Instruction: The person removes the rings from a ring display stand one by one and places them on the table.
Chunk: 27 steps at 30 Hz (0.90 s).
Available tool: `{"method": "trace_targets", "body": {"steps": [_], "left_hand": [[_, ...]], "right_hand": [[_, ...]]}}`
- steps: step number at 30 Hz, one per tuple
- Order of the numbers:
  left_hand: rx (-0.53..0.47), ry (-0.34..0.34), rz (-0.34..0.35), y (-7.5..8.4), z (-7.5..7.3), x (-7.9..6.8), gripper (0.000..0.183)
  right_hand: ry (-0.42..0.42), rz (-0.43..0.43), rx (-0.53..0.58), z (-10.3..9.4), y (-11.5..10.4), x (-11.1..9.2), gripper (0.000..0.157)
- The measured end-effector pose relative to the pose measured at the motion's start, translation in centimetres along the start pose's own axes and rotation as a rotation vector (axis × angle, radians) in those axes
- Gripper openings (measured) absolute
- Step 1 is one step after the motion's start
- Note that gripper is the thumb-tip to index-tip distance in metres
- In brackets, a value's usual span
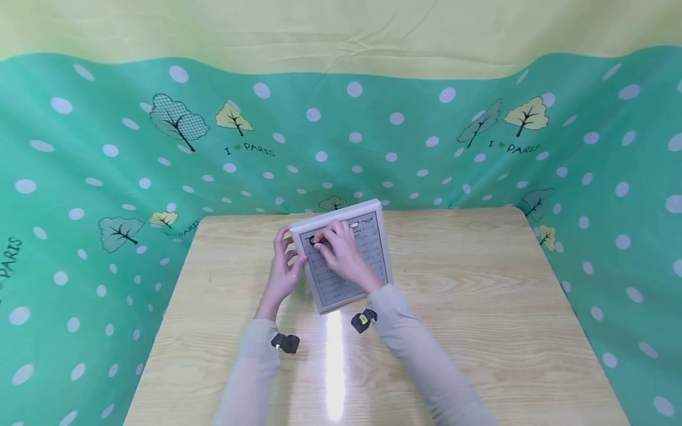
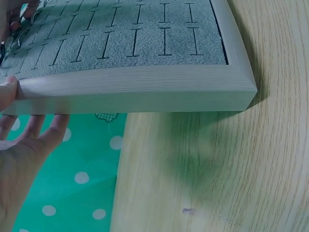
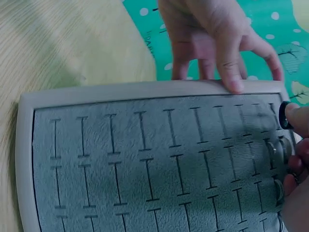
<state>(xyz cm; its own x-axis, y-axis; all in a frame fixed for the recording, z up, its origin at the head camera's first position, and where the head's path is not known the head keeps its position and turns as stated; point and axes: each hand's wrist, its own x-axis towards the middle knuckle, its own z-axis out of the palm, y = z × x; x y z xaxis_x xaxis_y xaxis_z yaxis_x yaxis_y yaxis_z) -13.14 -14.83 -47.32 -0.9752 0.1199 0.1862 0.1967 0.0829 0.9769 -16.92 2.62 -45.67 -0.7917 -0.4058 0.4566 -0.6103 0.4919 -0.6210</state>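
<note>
A ring tray [image 1: 333, 287] with a pale wood-look frame and a grey slotted pad sits at an angle over the table. My left hand [image 1: 282, 272] grips its left edge near the far corner, thumb on the frame and other fingers underneath. At the far left corner of the pad, my right hand [image 1: 343, 254] pinches a black ring [image 3: 283, 116] beside the end slot. Several silver rings, one of them a silver ring [image 3: 272, 153], stand in slots along the far end, partly hidden by the right fingers. The other visible slots hold nothing.
The wooden table [image 1: 479, 307] spreads out on both sides of the tray. Behind it and at the sides hangs a green dotted cloth [image 1: 298, 142] with tree prints. Black wrist cameras, such as the right camera [image 1: 362, 320], sit on both wrists.
</note>
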Motion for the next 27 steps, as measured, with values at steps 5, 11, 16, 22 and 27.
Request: {"method": "trace_targets", "body": {"steps": [5,11,16,22,27], "left_hand": [[0.004,0.007,0.004,-1.0,-0.2,-0.2,0.074],[0.004,0.004,-0.006,-2.3,-0.3,0.2,0.076],[0.03,-0.018,-0.014,-0.6,-0.1,-0.5,0.075],[0.029,0.006,0.011,-0.3,0.0,-0.5,0.076],[0.028,-0.005,0.04,-0.4,-0.3,-0.3,0.076]], "right_hand": [[0.026,-0.007,0.094,0.1,0.0,-0.6,0.004],[0.038,0.007,0.139,-0.2,0.0,-1.1,0.006],[0.042,0.031,0.18,-0.4,-0.2,-2.0,0.006],[0.082,0.038,0.238,-0.8,0.2,-2.8,0.006],[0.122,0.042,0.255,-1.0,1.0,-3.2,0.006]]}}
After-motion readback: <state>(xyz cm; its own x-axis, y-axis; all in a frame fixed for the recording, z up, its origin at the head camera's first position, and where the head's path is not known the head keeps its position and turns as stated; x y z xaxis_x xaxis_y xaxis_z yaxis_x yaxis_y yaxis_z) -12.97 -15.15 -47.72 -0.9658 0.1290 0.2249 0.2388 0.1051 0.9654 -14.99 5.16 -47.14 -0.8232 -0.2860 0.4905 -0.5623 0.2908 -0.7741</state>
